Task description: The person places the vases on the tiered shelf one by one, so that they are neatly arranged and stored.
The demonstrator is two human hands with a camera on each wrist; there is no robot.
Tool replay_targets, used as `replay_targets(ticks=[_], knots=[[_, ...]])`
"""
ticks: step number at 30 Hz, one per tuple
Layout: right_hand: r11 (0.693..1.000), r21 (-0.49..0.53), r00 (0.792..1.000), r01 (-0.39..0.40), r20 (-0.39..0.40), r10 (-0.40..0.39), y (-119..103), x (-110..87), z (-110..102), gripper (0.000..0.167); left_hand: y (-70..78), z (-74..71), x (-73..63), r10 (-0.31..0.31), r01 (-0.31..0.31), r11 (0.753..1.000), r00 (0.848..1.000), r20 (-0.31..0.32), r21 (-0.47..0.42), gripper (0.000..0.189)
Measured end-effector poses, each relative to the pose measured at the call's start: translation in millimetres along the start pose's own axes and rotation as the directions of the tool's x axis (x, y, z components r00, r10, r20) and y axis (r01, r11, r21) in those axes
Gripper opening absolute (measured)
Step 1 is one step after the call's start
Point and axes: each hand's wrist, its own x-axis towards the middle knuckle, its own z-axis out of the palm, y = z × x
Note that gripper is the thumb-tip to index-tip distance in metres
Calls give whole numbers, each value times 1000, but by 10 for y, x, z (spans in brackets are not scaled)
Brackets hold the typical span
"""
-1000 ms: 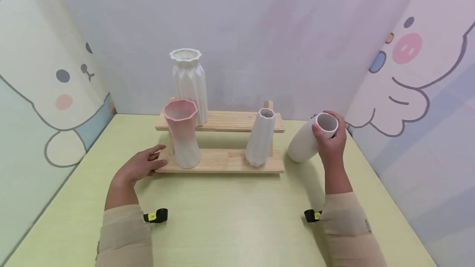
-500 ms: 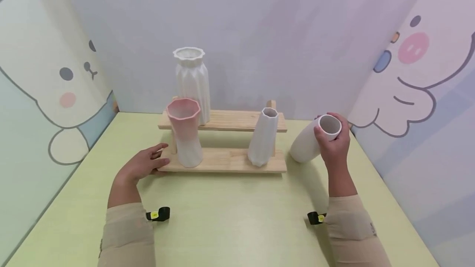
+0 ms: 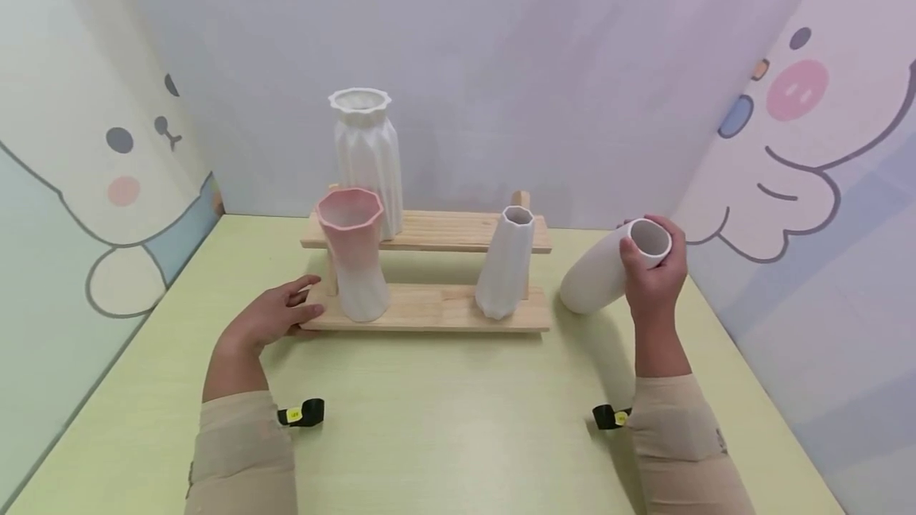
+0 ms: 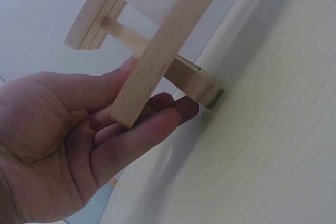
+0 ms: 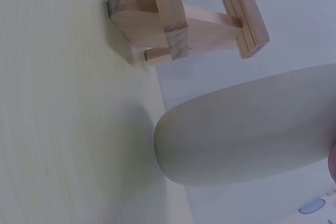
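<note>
My left hand holds the left end of the lower board of a two-tier wooden shelf. In the left wrist view the thumb and fingers lie on either side of the board end. My right hand grips a smooth white vase near its mouth, to the right of the shelf. That vase leans with its mouth to the right; its base appears just off the tabletop. A pink-and-white vase and a slim white faceted vase stand on the lower board.
A tall white pleated vase stands on the left of the upper board. Pale yellow-green tabletop extends in front of the shelf. Walls with cartoon animals rise at the back and both sides.
My right hand has shifted slightly to the right with the smooth white vase, whose mouth leans a little farther right. My left hand stays on the shelf end, and the other vases have not moved.
</note>
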Motion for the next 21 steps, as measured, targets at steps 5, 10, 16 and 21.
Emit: replay_targets(ticks=[5,10,16,21], knots=[[997,73,999,-23,-45,26,-16,68,-39,45,5,0,-12,2,-2,1000,1000,-1,-9,77],[991,132,999,-25,-38,30,-164,79,-40,44,1,8,-20,2,-2,1000,1000,-3,-22,77],[978,209,1000,1,-28,5,-351,97,5,44,-11,4,-8,-2,2,1000,1000,-2,-7,78],[974,226,1000,16,-9,-14,-468,102,25,44,-5,-1,3,-3,3,1000,1000,0,2,78]])
